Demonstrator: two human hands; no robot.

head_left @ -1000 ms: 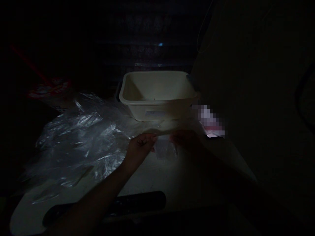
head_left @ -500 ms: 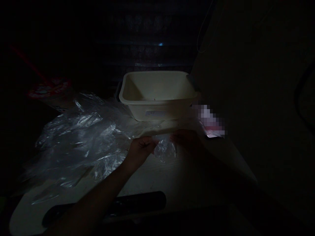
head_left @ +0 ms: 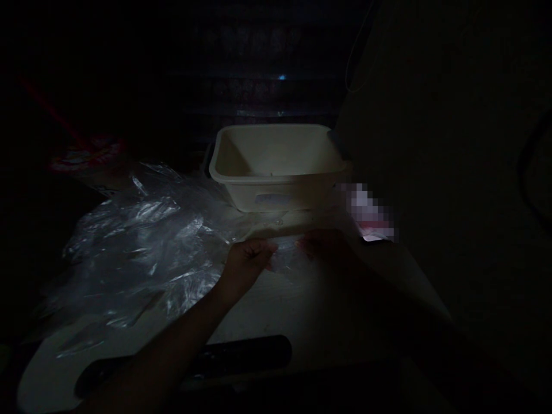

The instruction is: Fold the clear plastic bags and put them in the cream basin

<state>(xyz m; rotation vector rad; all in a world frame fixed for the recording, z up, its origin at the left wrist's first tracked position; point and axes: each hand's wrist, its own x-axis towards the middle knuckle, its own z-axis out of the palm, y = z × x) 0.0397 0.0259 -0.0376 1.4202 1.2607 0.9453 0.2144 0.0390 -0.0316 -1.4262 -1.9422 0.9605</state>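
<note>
Between my two hands a small clear plastic bag (head_left: 288,256) is stretched, its upper edge running from one hand to the other. My left hand (head_left: 248,261) pinches the left end of that edge, thumb and fingers closed. The right end is pinched by my right hand (head_left: 321,246), which is deep in shadow. Just beyond both hands stands a cream plastic tub (head_left: 276,195) with a pale label on its front. A heap of crumpled clear plastic bags (head_left: 150,241) lies close to the left of my left hand.
All this rests on a pale tabletop (head_left: 259,310) with a dark handle-shaped slot (head_left: 245,355) near its front edge. A cup with a red lid (head_left: 86,155) and straw stands at the far left. A lit phone-like screen (head_left: 373,221), partly blurred out, lies right of the tub.
The small bag hangs differently: its crinkled, shiny lower part now looks flatter and dimmer. Both hands stay in almost the same place, still pinching its edge.
</note>
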